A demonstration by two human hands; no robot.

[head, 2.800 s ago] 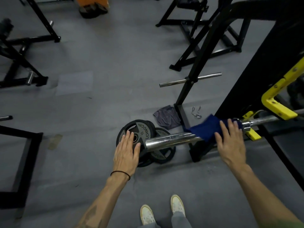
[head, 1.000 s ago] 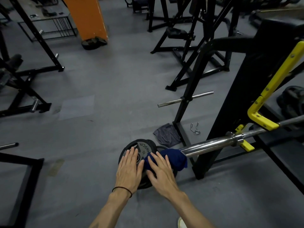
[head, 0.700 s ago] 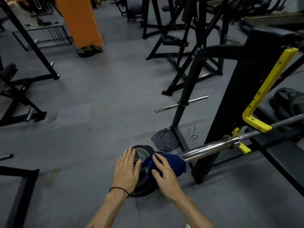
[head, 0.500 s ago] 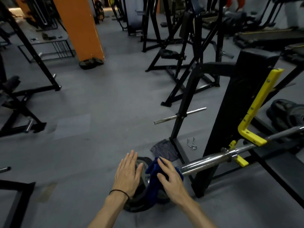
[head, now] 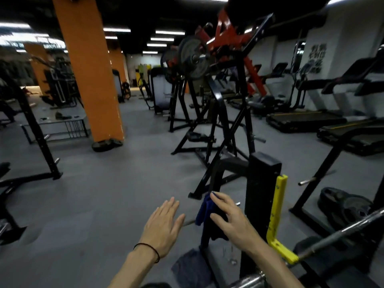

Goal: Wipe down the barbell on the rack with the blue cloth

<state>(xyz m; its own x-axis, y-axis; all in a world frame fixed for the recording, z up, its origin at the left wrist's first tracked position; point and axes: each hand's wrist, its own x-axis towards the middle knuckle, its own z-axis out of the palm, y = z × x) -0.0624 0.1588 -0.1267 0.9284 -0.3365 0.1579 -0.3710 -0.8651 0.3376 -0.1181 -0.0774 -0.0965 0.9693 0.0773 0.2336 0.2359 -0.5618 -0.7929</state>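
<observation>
The chrome barbell [head: 342,232] lies on the rack's yellow hook [head: 277,223] at the lower right, and its thick sleeve end [head: 248,282] shows at the bottom edge. My right hand [head: 230,224] holds the blue cloth [head: 203,210], which hangs bunched from my fingers in the air, above and left of the sleeve and clear of the bar. My left hand [head: 164,226] hovers beside it with flat, straight fingers and holds nothing. The black rack upright [head: 260,194] stands just behind my right hand.
A grey rag [head: 190,267] and a spring collar [head: 232,259] lie on the floor by the rack foot. Weight plates [head: 346,206] lean at the right. Black machine frames [head: 220,125], treadmills [head: 305,119] and an orange pillar [head: 89,69] stand beyond on grey floor.
My right hand slid the cloth left along the sleeve and off its end, then lifted it free. Both hands rose, and my view tilted up from the floor toward the room.
</observation>
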